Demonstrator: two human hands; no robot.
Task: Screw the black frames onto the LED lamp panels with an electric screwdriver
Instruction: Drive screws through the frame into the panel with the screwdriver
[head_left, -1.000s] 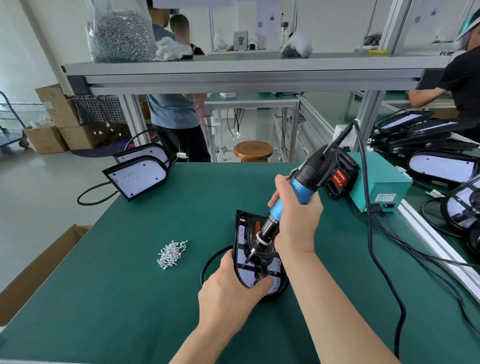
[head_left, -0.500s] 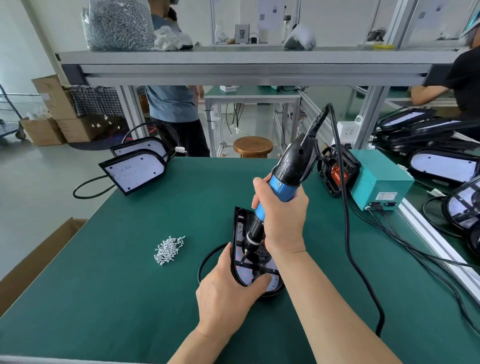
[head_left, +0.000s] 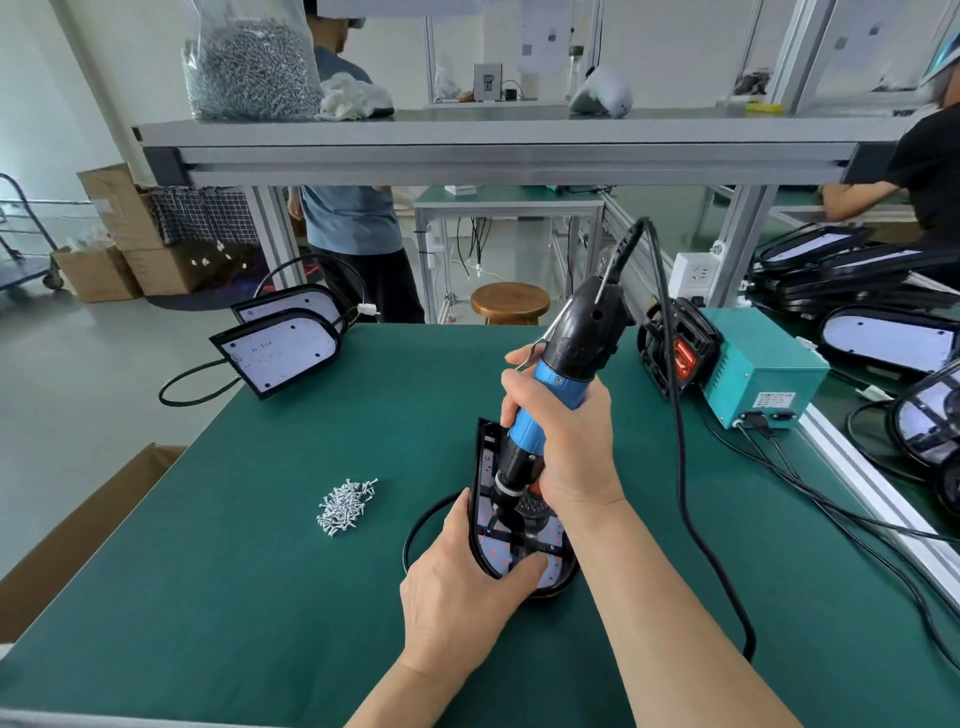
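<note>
Black frame gripped by left hand, right hand gripping electric screwdriver — shelf bag holds screws.

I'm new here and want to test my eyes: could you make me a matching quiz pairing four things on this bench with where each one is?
Things: 1 electric screwdriver; 2 loose screws; 3 bag of screws; 4 teal power box.
Places: A on the overhead shelf; B near the table's right edge; C gripped by the right hand; D on the table, left of the lamp panel.
Pairs: 1-C; 2-D; 3-A; 4-B.
</note>
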